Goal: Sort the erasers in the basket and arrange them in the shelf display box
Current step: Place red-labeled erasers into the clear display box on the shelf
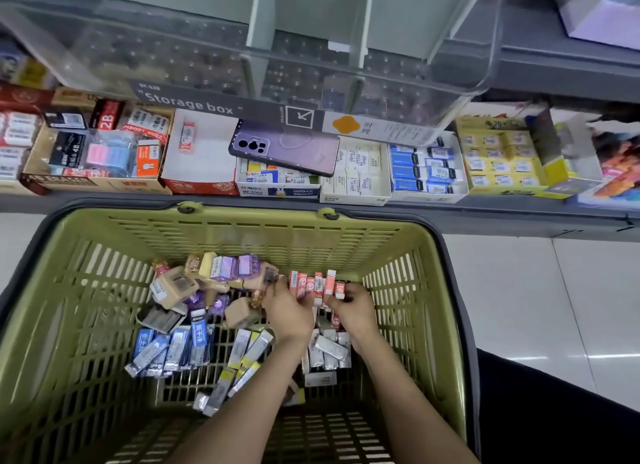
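Right, both your hands are down in the green basket [207, 223], fingers curled. Your left hand [289, 313] grips the left end of a row of red-and-white erasers [316, 285]; your right hand [355, 308] pinches the right end. The row sits near the far wall. Blue erasers [169, 349] lie lower left. Readable: "Storage box" on the clear bin [194, 103], "4B ERASER" on the brown carton [59, 180]. The white display box [204, 166] holds a single red eraser [187, 136]; a phone [284, 148] lies just beside it. There's bare mesh floor nearest you.
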The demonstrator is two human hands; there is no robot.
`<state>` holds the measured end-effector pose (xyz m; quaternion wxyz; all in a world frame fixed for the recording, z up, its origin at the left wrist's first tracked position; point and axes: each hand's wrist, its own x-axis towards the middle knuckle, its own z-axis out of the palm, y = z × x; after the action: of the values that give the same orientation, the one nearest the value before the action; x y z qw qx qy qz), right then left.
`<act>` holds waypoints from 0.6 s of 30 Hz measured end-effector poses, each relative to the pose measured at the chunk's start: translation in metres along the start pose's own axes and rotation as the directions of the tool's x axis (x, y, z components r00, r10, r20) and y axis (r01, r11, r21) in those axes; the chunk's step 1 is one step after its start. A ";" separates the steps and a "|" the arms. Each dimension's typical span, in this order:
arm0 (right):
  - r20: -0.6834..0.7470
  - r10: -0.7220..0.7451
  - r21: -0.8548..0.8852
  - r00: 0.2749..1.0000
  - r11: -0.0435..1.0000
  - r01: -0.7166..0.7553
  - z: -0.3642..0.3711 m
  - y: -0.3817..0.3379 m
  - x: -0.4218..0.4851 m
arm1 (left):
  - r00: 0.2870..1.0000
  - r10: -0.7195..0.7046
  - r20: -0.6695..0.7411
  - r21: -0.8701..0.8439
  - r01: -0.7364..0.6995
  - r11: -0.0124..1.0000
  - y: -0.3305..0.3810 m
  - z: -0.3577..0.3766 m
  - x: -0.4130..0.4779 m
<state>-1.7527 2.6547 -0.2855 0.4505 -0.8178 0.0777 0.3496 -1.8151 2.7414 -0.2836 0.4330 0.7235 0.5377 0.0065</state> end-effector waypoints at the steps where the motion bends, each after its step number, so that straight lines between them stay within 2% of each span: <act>1: 0.009 -0.006 0.016 1.000 1.000 0.006 0.001 0.000 0.001 | 1.000 -0.003 0.004 -0.009 0.003 1.000 0.001 0.001 0.001; 5: 0.045 0.023 0.076 0.999 0.997 -0.027 -0.001 0.000 0.002 | 0.998 -0.045 0.038 -0.116 0.049 0.992 0.006 0.004 0.004; 8: 0.048 0.024 0.091 0.999 0.995 -0.028 -0.002 0.000 0.003 | 0.997 -0.053 0.063 -0.129 0.060 0.990 0.009 0.005 0.006; 18: -0.017 -0.031 0.093 0.999 0.995 0.033 0.004 0.003 0.000 | 0.984 -0.023 0.175 0.031 0.017 0.999 0.006 0.005 0.021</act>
<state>-1.7559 2.6567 -0.2889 0.4930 -0.7998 0.0844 0.3319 -1.7991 2.7542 -0.2926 0.4679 0.7221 0.5048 -0.0694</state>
